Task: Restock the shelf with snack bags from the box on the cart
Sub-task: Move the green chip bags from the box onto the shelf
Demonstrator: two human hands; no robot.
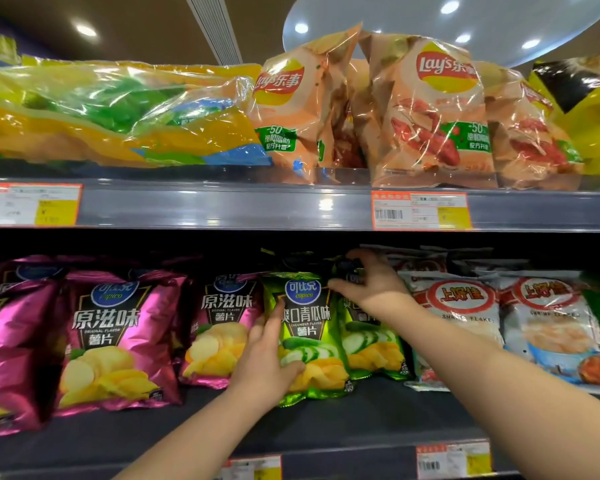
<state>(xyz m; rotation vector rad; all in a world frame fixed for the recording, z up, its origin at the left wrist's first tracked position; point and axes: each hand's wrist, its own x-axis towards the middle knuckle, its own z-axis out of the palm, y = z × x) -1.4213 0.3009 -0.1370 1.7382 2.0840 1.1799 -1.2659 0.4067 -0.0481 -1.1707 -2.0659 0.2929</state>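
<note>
**Both hands settling green chip bags on lower shelf**

Left hand (267,362): fingers (274,317) run up the left edge of the front green bag (309,327), thumb pressed on its lower face. It is a grip, likely to hold the bag upright and square it to the row. Right hand (374,285): fingers curled over the top seam of the second green bag (371,344), just right of the first and slightly farther back, probably pulling it straight so it faces out.

Both bags stand on the lower shelf (361,420), set back from the near edge, between the magenta bags (118,337) on the left and the white shrimp-flake bags (461,306) on the right.

Counts:
- Green: 2 fronts showing, with dark tops behind that can't be counted.
- Magenta: 3 fronts, more behind.
- White: 2 fronts, more behind.
- Upper shelf (222,206): about 3 orange Lay's bags (430,116) in clear wrap, and 1 yellow-green multipack (101,109) lying on its side at the left.
- Price labels (421,211): 2 on each rail.

Box and cart are not in view. Judging by the bare shelf at the near edge, there is room for more stock.
</note>
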